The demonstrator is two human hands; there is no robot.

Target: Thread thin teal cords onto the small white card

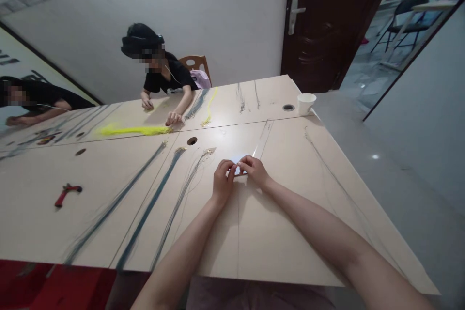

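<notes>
Over the wooden table [290,247], my left hand [223,179] and my right hand [255,169] meet with thumbs and fingers pinched together. Whatever sits between the fingertips is too small to make out. Just beneath them lies a small flat object with a bright bluish-white surface [238,171], partly covered by the fingers. A thin grey bundle of strands [183,191] with gold-coloured bits at its far end stretches along the table to the left of my left hand. Beyond my right hand is a narrow, clear, shiny strip [258,146].
Blue-grey strand bundles [154,201] and red-handled pliers [65,195] lie to the left. A yellow bundle [134,130] lies before a person [170,70] seated opposite; another person [43,97] sits far left. A white paper cup [307,104] stands near the right edge, by a cable hole [288,107].
</notes>
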